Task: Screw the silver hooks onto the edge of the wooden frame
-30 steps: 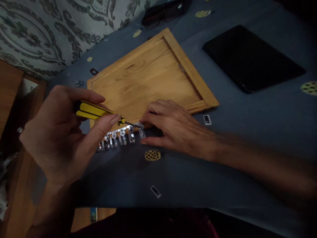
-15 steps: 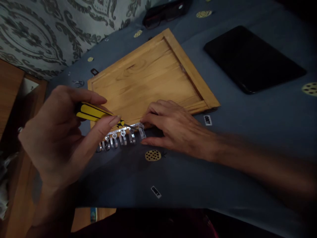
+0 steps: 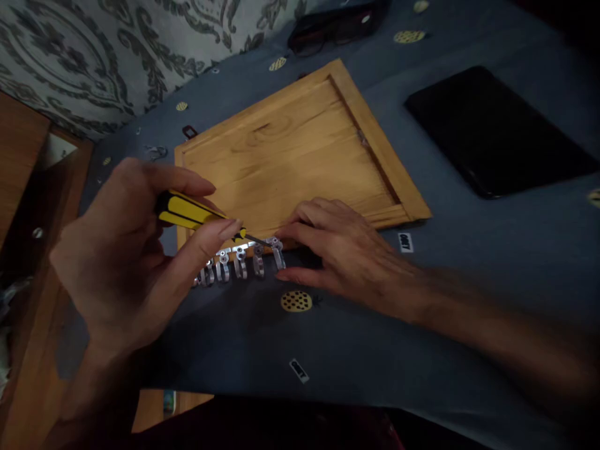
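Dim light; scroll-patterned backdrop [image 3: 75, 59]; blue pineapple-print cloth [image 3: 356, 362]; wooden furniture [image 3: 19, 150] left.

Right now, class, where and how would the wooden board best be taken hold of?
Probably by the right-hand rail of the wooden board, from the right: it stands raised beside the recessed panel and is uncovered, while the left hand and right hand crowd the near edge with its metal hooks.
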A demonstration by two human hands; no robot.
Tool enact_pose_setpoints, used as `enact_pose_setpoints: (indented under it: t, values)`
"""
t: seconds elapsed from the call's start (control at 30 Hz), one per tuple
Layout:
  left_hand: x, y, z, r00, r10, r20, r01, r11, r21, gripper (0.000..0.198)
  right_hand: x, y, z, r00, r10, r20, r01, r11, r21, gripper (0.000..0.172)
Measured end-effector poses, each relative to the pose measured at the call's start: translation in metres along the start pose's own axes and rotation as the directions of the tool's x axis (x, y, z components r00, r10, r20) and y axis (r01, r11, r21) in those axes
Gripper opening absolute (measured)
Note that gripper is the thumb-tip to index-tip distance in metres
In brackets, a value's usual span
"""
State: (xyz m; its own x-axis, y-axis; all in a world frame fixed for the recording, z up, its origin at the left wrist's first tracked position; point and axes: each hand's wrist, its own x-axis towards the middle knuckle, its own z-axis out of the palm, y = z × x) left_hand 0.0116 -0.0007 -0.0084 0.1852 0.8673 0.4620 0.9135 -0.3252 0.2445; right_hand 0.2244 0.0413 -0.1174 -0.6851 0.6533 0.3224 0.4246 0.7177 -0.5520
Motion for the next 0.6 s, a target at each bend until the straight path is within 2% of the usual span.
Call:
enact_pose_setpoints:
  t: [0.1, 0.43, 0.6]
  values:
    - [0.0005, 0.0004, 0.0003, 0.999, -0.043, -0.014, 0.044, 0.997, 0.066, 0.021, -0.0007, -0.0003, -0.0004, 1.000, -0.005, -0.004, 0.005, 1.000, 0.008, 0.036]
    - [0.0041, 0.0005, 0.0017, 0.998, 0.052, 0.027, -0.055, 0.994, 0.092, 0.015, -0.0006, 0.0000, -0.0012, 1.000, -0.013, -0.013, 0.013, 1.000, 0.020, 0.035]
    - [0.0041, 0.0016, 0.0019, 0.999, 0.025, 0.037, -0.029, 0.994, 0.102, 0.016, 0.0005, -0.0004, -0.0019, 1.000, 0.013, 0.015, -0.013, 0.999, 0.031, 0.034]
